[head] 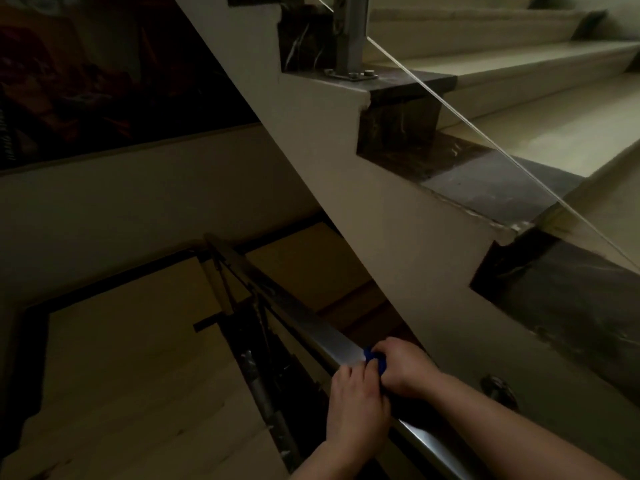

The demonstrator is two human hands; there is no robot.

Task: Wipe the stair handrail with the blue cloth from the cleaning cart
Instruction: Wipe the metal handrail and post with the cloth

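Both hands sit on the rail (311,325): right hand (403,370) curled round the blue cloth (375,360), pressing it on top, left hand (356,407) gripping the rail just beside it. Pretty dim stairwell.

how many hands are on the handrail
2. The left hand rests on the handrail, nearer the camera. The right hand sits just beyond it, pressing the blue cloth to the rail.

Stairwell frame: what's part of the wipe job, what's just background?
In the job:
- handrail
- blue cloth
- right hand, on the cloth
- left hand, on the rail

Background:
- glass panel edge
- upper steps
- bolted metal post
- lower landing
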